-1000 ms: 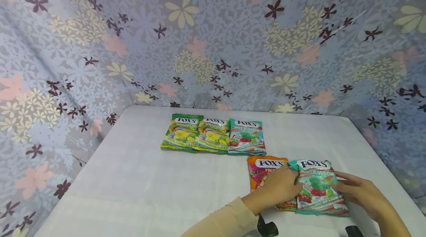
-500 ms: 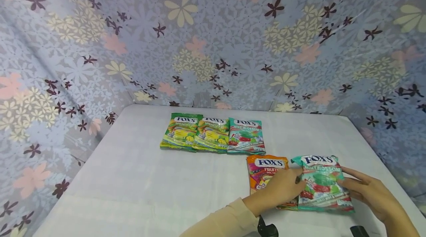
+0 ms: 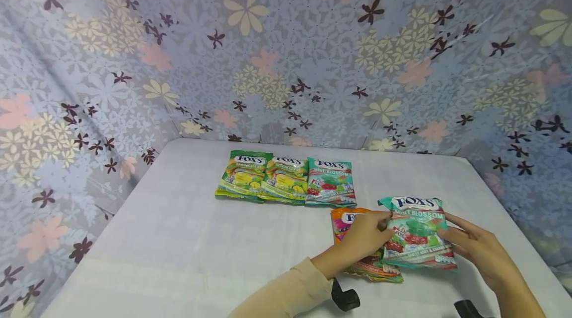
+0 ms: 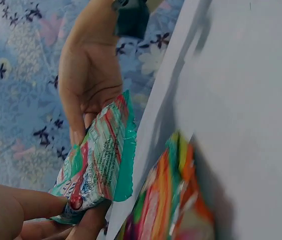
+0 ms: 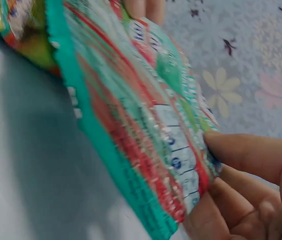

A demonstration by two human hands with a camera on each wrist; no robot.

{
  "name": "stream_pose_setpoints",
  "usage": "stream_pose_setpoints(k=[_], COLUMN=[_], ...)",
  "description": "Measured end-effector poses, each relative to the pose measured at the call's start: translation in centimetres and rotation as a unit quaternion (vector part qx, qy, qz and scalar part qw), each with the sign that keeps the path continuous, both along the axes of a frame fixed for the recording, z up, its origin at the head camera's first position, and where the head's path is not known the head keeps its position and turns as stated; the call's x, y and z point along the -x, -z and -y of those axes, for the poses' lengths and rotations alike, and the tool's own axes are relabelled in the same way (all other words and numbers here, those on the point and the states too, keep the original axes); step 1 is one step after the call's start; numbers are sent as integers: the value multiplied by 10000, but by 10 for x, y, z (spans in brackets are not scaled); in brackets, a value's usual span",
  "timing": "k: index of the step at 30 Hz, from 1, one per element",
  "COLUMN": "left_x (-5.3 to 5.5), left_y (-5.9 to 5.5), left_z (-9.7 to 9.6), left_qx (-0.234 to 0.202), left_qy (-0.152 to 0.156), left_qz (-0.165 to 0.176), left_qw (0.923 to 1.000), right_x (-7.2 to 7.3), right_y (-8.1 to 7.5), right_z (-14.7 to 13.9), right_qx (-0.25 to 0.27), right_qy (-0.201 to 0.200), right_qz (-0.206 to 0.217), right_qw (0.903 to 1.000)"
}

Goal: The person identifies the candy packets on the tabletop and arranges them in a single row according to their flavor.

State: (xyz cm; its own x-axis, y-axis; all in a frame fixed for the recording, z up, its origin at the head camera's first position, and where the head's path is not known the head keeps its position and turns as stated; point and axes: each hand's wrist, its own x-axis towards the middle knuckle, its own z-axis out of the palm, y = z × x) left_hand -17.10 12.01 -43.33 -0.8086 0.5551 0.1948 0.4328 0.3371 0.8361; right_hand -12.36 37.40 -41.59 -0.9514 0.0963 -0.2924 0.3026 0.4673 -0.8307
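Observation:
Between my two hands a teal Mint Blossom candy bag [image 3: 417, 236] is held by its side edges, raised off the white surface and tilted. My left hand [image 3: 364, 233] pinches its left edge, thumb on the front and fingers behind. On the opposite edge my right hand [image 3: 478, 248] grips it, and the right wrist view shows that thumb [image 5: 251, 152] on the front with fingers curled beneath. An orange Fruits candy bag [image 3: 377, 268] lies under my left hand, partly hidden by the hand and the teal bag.
Farther back lie two green Spring Tea candy bags [image 3: 245, 176] [image 3: 285, 180], side by side and overlapping. Another Mint Blossom bag [image 3: 330, 183] adjoins them on the right. Flowered cloth [image 3: 286, 60] rises behind the white table [image 3: 187, 253] and along both sides.
The held Mint Blossom bag first shifted slightly right, then rose and moved left and away from me, with both hands following. More of the orange bag's lower edge now shows.

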Motion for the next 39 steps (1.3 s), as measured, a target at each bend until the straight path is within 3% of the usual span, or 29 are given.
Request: stream_pose_setpoints(k=[6, 9, 24, 32, 39], left_x=[12, 17, 32, 35, 39], left_y=[-1, -1, -1, -5, -14], left_z=[17, 26, 66, 87, 102], left_qx=[-280, -398, -635, -427, -268], left_qy=[-374, -432, -551, -582, -627], left_qz=[934, 1158, 1512, 1256, 1286], left_qw=[9945, 9915, 9849, 9895, 9893], right_x=[9, 14, 32, 41, 46], right_y=[7, 8, 5, 2, -1], right_z=[22, 32, 72, 92, 104], right_qx=[672, 838, 926, 918, 1004], right_qy=[201, 208, -112, -269, -445], right_qz=[-155, -154, -362, -432, -543], right_qw=[9974, 9961, 9950, 9945, 9925])
